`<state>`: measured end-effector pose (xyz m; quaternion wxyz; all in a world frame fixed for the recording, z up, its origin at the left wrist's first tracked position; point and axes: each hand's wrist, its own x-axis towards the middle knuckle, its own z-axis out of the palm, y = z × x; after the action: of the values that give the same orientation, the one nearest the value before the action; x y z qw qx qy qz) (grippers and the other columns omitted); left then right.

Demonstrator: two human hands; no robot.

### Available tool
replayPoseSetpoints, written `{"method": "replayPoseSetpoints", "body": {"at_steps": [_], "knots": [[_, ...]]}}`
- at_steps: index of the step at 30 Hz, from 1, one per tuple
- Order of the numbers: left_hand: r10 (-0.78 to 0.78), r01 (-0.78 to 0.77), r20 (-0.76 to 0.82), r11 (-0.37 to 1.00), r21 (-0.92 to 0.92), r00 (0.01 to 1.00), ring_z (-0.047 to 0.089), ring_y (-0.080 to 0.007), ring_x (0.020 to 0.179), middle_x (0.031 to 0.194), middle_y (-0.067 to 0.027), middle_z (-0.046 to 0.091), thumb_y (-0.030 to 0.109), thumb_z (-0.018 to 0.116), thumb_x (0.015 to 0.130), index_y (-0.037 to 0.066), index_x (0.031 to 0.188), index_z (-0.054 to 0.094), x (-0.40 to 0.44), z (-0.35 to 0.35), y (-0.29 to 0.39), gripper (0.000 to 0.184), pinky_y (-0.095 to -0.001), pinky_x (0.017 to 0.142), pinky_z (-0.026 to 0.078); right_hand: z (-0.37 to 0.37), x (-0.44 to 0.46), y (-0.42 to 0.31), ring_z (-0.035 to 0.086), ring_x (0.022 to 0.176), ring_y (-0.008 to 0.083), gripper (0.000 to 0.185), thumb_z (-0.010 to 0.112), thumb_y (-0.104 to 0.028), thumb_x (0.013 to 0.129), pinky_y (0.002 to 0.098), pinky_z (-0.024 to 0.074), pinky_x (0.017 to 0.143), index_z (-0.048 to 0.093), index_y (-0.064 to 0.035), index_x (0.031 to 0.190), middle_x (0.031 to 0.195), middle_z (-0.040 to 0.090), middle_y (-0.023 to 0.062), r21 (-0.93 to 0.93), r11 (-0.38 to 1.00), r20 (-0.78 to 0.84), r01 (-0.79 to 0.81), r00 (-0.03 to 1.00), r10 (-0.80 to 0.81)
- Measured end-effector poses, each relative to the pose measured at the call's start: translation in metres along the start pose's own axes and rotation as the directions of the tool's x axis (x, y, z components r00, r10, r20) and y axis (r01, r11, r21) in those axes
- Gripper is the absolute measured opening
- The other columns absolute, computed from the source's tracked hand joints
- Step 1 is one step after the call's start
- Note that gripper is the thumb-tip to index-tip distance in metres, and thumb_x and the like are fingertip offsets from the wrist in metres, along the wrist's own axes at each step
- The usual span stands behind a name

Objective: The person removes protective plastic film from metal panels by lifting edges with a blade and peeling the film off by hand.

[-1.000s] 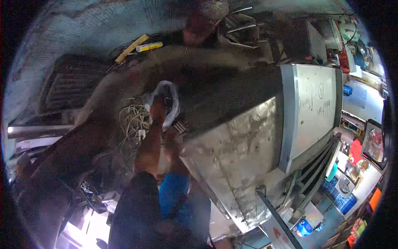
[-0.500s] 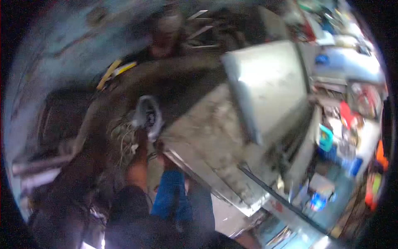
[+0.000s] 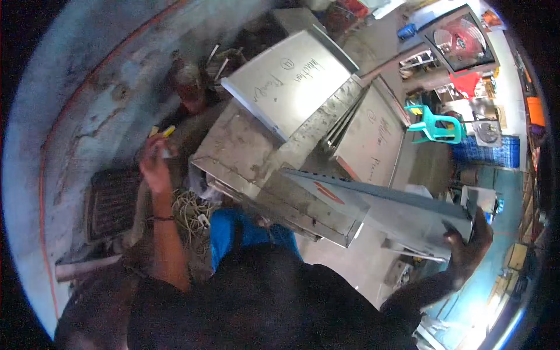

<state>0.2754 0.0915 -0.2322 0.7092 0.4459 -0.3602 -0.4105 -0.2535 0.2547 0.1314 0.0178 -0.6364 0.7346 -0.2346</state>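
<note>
My right hand (image 3: 471, 242) grips the far right end of a long grey sheet-metal panel (image 3: 402, 213), fingers over its edge. The panel slants across the corner of a dusty metal box (image 3: 233, 140). My left hand (image 3: 154, 160) is raised at the left, next to yellow strip-like pieces (image 3: 169, 131). Its fingers are curled in, with something small and pale by them that I cannot make out. On the box lies a pale metal panel (image 3: 291, 79) with handwriting and a circled number. A second marked panel (image 3: 373, 137) leans beyond it.
Tangled pale cable (image 3: 189, 213) lies below my left forearm. A dark ribbed panel (image 3: 114, 204) stands by the blue wall (image 3: 87, 116). A turquoise plastic chair (image 3: 436, 127) and a square-framed fan (image 3: 458, 41) are at the right. Another person (image 3: 189, 87) is partly visible behind the box.
My left hand has moved up and left from beside a white looped thing to the yellow pieces. The view has turned, and my right hand on the panel has come into sight.
</note>
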Motion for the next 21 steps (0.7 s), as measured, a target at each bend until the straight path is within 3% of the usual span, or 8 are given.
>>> {"method": "replayPoseSetpoints", "body": {"at_steps": [5,7,8,10,12,16,19,21], "knots": [[-0.286,0.121,0.449,0.924,0.362,0.847,0.060,-0.0109,0.072,0.093,-0.0064,0.066,0.019,0.066,0.095,0.003,0.101,0.069,-0.030,0.119,0.084,0.018,-0.0274,0.063,0.050,-0.030,-0.047,0.046,0.059,0.110,0.0256,0.100,0.085,-0.066,0.061,0.0406,0.0477,0.092,0.058,0.0054,0.127,0.116,0.062,0.0153,0.087,0.996,-0.156,-0.016,0.987,0.030],[-0.284,0.094,0.521,0.928,0.361,0.805,0.060,-0.0107,0.072,0.093,-0.0064,0.066,0.018,0.066,0.095,0.002,0.101,0.069,-0.036,0.158,0.119,0.017,-0.0280,0.064,0.051,-0.011,-0.058,0.035,0.064,0.092,0.0240,0.094,0.069,-0.077,0.071,0.0402,0.0508,0.082,0.060,0.0049,0.116,0.100,0.066,0.0139,-0.153,0.976,-0.513,0.155,0.832,-0.212],[-0.292,0.076,0.583,0.928,0.365,0.758,0.060,-0.0106,0.073,0.094,-0.0065,0.066,0.018,0.066,0.095,0.002,0.100,0.070,-0.035,0.174,0.134,0.017,-0.0286,0.064,0.051,-0.010,-0.059,0.039,0.064,0.092,0.0240,0.094,0.069,-0.077,0.071,0.0402,0.0508,0.082,0.060,0.0049,0.116,0.100,0.066,0.0139,-0.153,0.977,-0.530,0.149,0.822,-0.209],[-0.213,-0.014,0.649,0.945,0.326,0.730,0.063,-0.0139,0.075,0.096,-0.0094,0.067,0.017,0.067,0.093,0.003,0.103,0.069,-0.030,0.192,0.144,0.017,-0.0300,0.068,0.052,-0.008,-0.064,0.048,0.065,0.081,0.0230,0.077,0.062,-0.070,0.083,0.0379,0.0526,0.073,0.060,0.0023,0.107,0.091,0.068,0.0131,0.125,0.971,-0.346,0.204,0.926,-0.150],[0.014,-0.450,0.758,0.812,0.372,0.653,0.066,-0.0212,0.077,0.101,-0.0121,0.067,0.020,0.069,0.091,0.004,0.104,0.068,-0.023,0.203,0.145,0.021,-0.0314,0.073,0.054,0.003,-0.075,0.068,0.065,0.077,0.0222,0.072,0.061,-0.067,0.086,0.0362,0.0526,0.070,0.060,0.0020,0.105,0.087,0.068,0.0124,0.133,0.969,-0.398,0.208,0.907,-0.140],[-0.078,-0.575,0.859,0.711,0.404,0.506,0.066,-0.0290,0.087,0.104,-0.0123,0.065,0.024,0.071,0.088,0.005,0.105,0.067,-0.023,0.228,0.155,0.026,-0.0349,0.076,0.054,0.043,-0.091,0.103,0.063,0.062,0.0195,0.056,0.059,-0.055,0.093,0.0279,0.0511,0.060,0.058,0.0004,0.093,0.069,0.065,0.0095,-0.026,0.991,-0.612,0.133,0.782,-0.121],[0.052,-0.814,0.956,0.539,0.217,0.289,0.064,-0.0310,0.094,0.105,-0.0110,0.064,0.030,0.070,0.087,0.005,0.103,0.067,-0.027,0.239,0.145,0.030,-0.0388,0.079,0.054,0.076,-0.120,0.141,0.048,0.073,0.0202,0.038,0.061,-0.037,0.095,0.0352,0.0416,0.064,0.051,-0.0007,0.101,0.081,0.052,0.0073,0.302,0.941,-0.420,0.156,0.907,-0.015],[-0.023,-0.852,0.995,0.515,0.093,0.095,0.062,-0.0308,0.094,0.099,-0.0118,0.064,0.037,0.068,0.087,0.004,0.095,0.066,-0.024,0.245,0.140,0.034,-0.0421,0.080,0.052,0.136,-0.136,0.190,0.052,0.080,0.0223,0.038,0.062,-0.042,0.087,0.0374,0.0448,0.069,0.051,-0.0063,0.092,0.082,0.054,0.0080,-0.409,0.894,-0.008,-0.181,0.981,0.195]]}}
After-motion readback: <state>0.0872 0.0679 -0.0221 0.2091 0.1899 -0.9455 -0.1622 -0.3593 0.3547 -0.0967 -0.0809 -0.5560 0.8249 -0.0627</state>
